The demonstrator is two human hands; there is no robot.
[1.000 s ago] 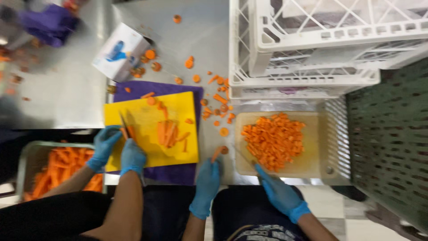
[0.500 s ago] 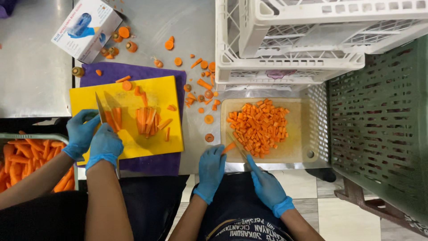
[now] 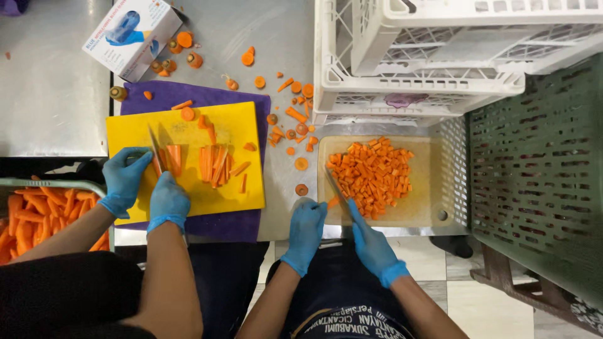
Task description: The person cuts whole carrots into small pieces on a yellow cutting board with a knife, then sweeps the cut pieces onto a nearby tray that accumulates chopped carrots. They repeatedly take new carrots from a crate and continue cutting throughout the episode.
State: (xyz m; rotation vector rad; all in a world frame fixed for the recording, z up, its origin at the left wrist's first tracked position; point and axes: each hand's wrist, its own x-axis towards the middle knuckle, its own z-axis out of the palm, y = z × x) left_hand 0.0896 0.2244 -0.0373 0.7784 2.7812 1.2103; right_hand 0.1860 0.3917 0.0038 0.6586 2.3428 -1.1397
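Orange carrot sticks lie on a yellow board where a co-worker's gloved hands cut. Further right on the tabletop, left hand rests at the edge, fingers curled, holding nothing. Right hand grips a knife, blade on the pale board beside diced carrot.

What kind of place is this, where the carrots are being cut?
Probably a commercial kitchen's preparation area. Two people in blue gloves cut carrots on a steel table: one at a yellow cutting board, one beside a board of carrot pieces. White crates and a glove box stand nearby.
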